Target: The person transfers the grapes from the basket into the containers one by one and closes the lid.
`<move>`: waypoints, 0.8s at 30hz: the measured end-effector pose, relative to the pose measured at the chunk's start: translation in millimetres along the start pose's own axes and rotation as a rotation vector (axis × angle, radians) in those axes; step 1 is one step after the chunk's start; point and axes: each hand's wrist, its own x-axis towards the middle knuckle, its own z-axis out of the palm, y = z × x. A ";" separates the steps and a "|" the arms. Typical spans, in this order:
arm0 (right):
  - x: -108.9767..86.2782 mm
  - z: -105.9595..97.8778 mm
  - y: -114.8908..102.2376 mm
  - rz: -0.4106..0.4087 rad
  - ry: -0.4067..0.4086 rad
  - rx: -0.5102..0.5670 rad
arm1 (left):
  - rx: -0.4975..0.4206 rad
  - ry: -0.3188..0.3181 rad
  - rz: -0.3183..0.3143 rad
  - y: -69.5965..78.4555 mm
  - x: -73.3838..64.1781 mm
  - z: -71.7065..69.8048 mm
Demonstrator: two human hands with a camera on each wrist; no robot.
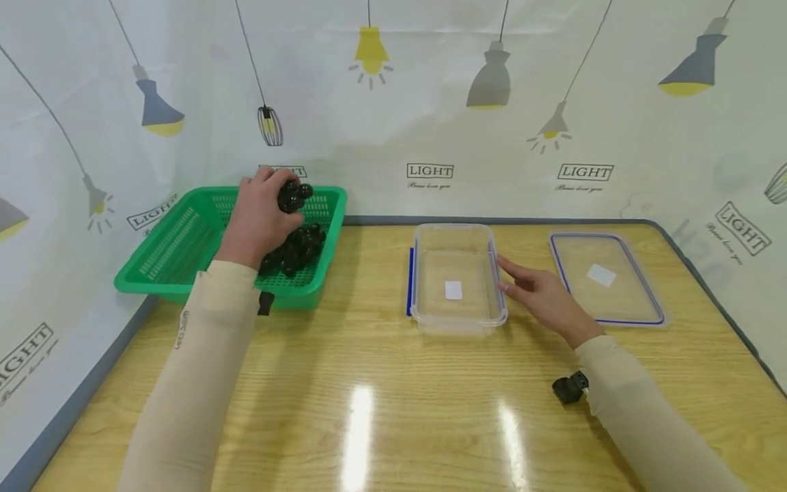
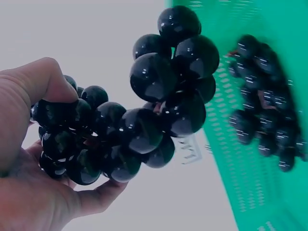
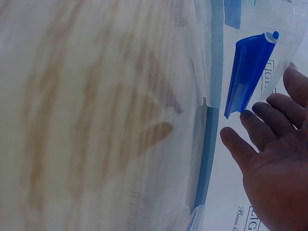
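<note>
Black grapes (image 1: pixel 294 198) gripped in the left hand (image 1: pixel 258 217), hanging past it, could snag the green basket (image 1: pixel 197 291) beneath; the right hand (image 1: pixel 546 299), fingers extended, could nudge the clear container (image 1: pixel 458 320) beside it.

Grapes (image 2: pixel 268 118) in basket (image 2: pixel 257 197) blurred in left wrist view, sleeves (image 1: pixel 197 383) cropped

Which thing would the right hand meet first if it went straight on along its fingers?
Probably the near side wall of the clear rectangular plastic container; the right hand has its fingertips at that side, though whether they touch is unclear.
</note>
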 end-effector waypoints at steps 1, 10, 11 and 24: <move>0.0 0.1 0.1 0.003 0.000 0.003 | 0.000 0.015 0.012 4.3 0.8 -1.0; -0.8 2.5 2.3 0.008 0.004 0.009 | -0.083 0.126 0.132 51.0 6.3 0.1; -0.5 3.2 3.0 0.009 0.004 0.007 | -0.093 0.131 0.142 55.9 6.9 2.1; -0.2 2.6 4.3 0.016 0.022 -0.002 | -0.118 0.120 0.277 123.6 27.1 71.4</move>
